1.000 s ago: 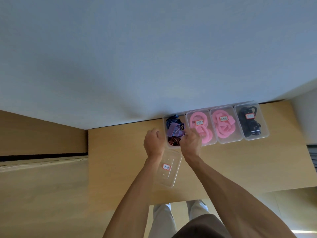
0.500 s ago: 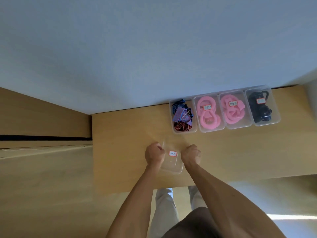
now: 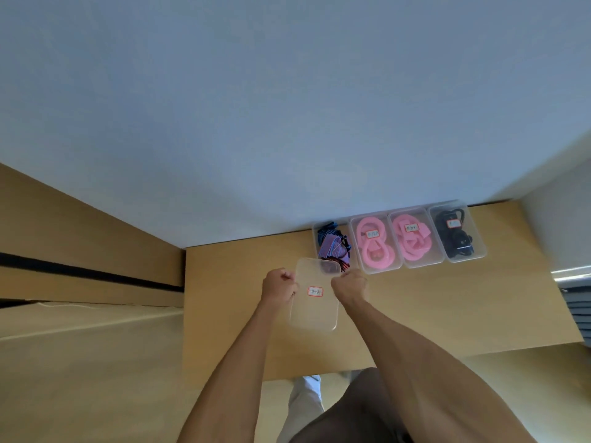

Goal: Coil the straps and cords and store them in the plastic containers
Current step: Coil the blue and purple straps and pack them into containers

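**Lid held just short of the open box**

Nearest the person, both hands were clamped on a clear lid (image 3: 315, 298), the left hand (image 3: 277, 285) gripping its left long edge and the right hand (image 3: 349, 284) its right long edge, fingers curled round the rims. The lid carried a small red-bordered label (image 3: 315, 291) and its long axis ran away from the person, toward the wall. Whether it hung above the tabletop (image 3: 431, 308) or rested on it could not be told.

Just beyond the lid's far end lay the open container (image 3: 332, 244), holding striped straps (image 3: 332, 247); the lid's far corner already overlapped its near end. It lay ahead and slightly right of the hands, so the right hand was nearer, and its long axis ran nearly parallel with the lid's. Closing it likely called for a short push forward and a little rightward.

Farther right along the wall stood three lidded containers: two with pink coils (image 3: 372, 243) (image 3: 412, 239) and one with black cord (image 3: 455, 236).
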{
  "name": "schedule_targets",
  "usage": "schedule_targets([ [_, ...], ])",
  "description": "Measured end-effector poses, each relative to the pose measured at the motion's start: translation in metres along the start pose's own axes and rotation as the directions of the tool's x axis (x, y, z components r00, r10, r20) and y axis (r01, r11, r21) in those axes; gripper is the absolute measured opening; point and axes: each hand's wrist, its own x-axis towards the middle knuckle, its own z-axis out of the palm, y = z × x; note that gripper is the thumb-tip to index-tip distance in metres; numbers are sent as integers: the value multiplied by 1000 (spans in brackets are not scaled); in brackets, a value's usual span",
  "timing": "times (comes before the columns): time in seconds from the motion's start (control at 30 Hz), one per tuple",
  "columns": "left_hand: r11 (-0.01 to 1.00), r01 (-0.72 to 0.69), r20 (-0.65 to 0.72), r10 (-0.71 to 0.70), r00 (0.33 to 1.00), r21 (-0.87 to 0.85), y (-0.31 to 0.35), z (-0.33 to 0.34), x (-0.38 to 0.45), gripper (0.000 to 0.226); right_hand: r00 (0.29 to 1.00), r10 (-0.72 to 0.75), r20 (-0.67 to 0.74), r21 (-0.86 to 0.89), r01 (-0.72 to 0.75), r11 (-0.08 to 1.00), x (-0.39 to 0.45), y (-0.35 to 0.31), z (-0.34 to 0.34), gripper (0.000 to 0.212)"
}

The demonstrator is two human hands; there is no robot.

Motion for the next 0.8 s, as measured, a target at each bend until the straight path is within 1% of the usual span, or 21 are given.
schedule_targets([
  [0.03,1000,-6,-12,5,1000,-6,7,-3,1,19,999,-31,-10,3,31,1000,0,-7,-3,16],
  [0.1,999,-25,-34,24,999,-29,22,-7,4,12,994,-101,-30,2,101,995,4,-23,-10,16],
  [0.17,997,-68,-77,65,995,-43,39,-9,12,6,985,-149,-84,-6,149,989,12,-42,-19,16],
  [0.3,982,-188,-208,189,960,26,70,3,39,13,957,-204,-206,-71,194,978,38,-70,-27,25],
  [0.37,976,-206,-239,217,946,71,78,14,56,15,955,-213,-205,-84,200,976,57,-71,-27,26],
  [0.43,975,-182,-253,210,944,131,81,29,75,16,955,-224,-195,-116,205,972,77,-64,-24,25],
  [0.53,970,-121,-258,174,950,211,74,50,95,23,968,-106,-228,-165,69,984,96,-50,-19,20],
  [0.6,977,-89,-243,135,961,193,64,61,102,30,965,-116,-236,-256,54,965,101,-42,-13,15],
  [0.63,982,-69,-225,108,968,176,58,64,103,30,963,-135,-233,-313,57,948,103,-38,-9,16],
  [0.73,995,-20,-197,40,980,101,43,65,103,20,949,-189,-254,-366,86,927,102,-32,5,19],
  [0.8,998,15,-202,-4,979,54,32,62,100,17,946,-205,-250,-338,113,934,95,-33,13,20],
])
